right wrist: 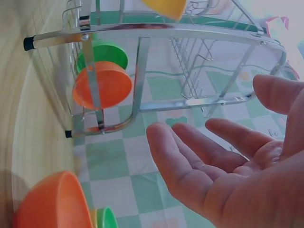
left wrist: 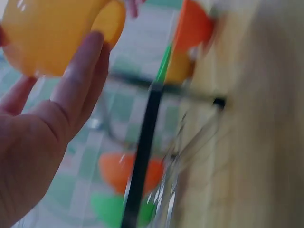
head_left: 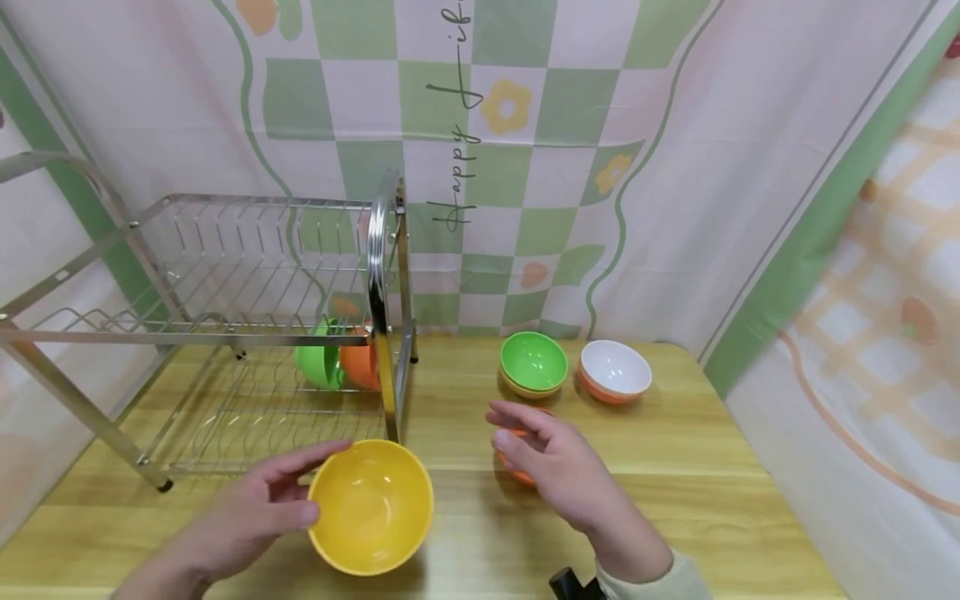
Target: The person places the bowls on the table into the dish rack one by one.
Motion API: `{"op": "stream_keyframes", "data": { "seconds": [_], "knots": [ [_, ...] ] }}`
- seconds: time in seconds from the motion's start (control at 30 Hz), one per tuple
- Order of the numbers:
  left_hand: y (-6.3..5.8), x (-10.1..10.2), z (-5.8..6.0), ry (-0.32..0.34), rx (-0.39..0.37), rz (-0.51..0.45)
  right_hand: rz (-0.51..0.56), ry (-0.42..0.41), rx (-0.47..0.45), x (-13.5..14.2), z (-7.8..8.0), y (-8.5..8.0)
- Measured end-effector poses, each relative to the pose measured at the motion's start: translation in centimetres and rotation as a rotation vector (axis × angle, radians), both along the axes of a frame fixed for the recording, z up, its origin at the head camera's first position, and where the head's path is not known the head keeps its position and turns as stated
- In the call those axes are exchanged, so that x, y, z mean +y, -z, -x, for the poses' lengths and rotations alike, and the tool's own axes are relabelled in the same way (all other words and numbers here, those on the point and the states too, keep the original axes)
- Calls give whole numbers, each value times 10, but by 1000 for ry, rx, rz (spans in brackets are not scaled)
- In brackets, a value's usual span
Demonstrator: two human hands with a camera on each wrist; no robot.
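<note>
My left hand holds a yellow bowl by its left side, thumb at the near rim and fingers round the outside. The bowl is above the table in front of the rack, its inside facing the head camera. In the left wrist view the yellow bowl hangs between thumb and fingers. My right hand hovers over an orange bowl and partly hides it. Its fingers are loosely bent, and the right wrist view shows nothing in that hand.
A two-tier metal dish rack stands at left. On its lower tier a green bowl and an orange bowl stand on edge. Toward the back right are a green bowl stacked on a yellow one and a white-lined orange bowl.
</note>
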State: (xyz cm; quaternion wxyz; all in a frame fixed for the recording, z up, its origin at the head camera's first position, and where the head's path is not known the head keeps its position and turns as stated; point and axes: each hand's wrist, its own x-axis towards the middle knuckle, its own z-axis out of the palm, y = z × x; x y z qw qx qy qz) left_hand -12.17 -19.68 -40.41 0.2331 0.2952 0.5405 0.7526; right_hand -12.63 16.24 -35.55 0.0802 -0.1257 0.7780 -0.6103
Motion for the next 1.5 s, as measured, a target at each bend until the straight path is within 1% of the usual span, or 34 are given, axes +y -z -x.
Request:
{"op": "stream_keyframes", "data": {
  "seconds": [0.13,0.27,0.4,0.47,0.6,0.67,0.83,1.0,1.07,1.17,1.27,1.37,1.5],
  "knots": [
    [-7,-28,8,11,26,48,-54,50,27,-11,5,4],
    [-10,-51,15,11,47,65,-55,38,40,-26,11,7],
    [-11,-67,21,-22,52,77,-23,8,49,-44,15,9],
    [-12,-72,22,-55,47,90,-5,1,61,-54,18,11],
    [-13,-73,23,-124,36,114,34,-20,84,-74,21,15],
    [-13,-71,24,-144,41,123,49,-21,97,-82,24,17],
    [-13,-68,25,-169,42,141,56,-20,132,-99,30,22],
    [-13,-65,26,-179,37,144,95,-34,154,-108,34,28],
    [-12,-65,26,-182,40,144,85,-19,164,-110,34,30],
    [-11,-65,26,-189,47,153,25,8,207,-112,33,33],
    [-11,-67,25,-216,47,178,-14,19,242,-113,33,36],
    [-12,-70,25,-281,46,240,-32,29,272,-114,31,37],
    [-18,-76,23,-427,82,367,-35,41,280,-115,30,40]
  ]
}}
